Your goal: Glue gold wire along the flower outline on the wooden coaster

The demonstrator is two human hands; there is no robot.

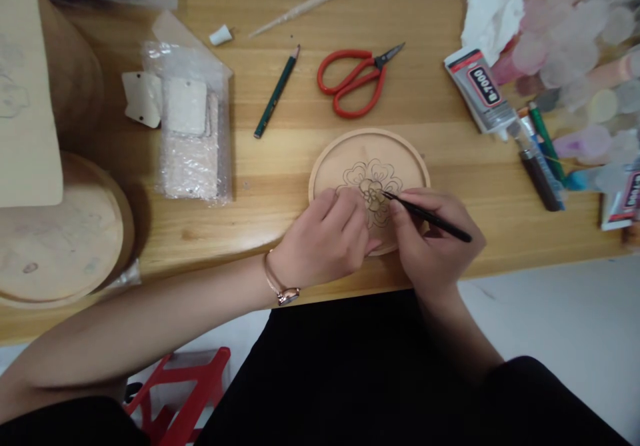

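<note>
A round wooden tray [325, 159] with a raised rim lies at the table's front edge, a flower drawn [375, 171] in dark lines on its base. My right hand [437, 236] pinches a thin black tool [435, 219], its tip touching the flower's centre. Over the tray's left front part rests my left hand [327, 236], wrist in a watch, fingers curled down; whatever its fingertips hold, if anything, is hidden.
Behind the tray lie red-handled scissors [353, 83] and a dark green pencil [277, 93]. Plastic-wrapped pale tags [193, 133] are left of them. Glue tubes [480, 93] and many small bottles [575, 53] crowd the right. Another round wooden tray [115, 233] stands far left.
</note>
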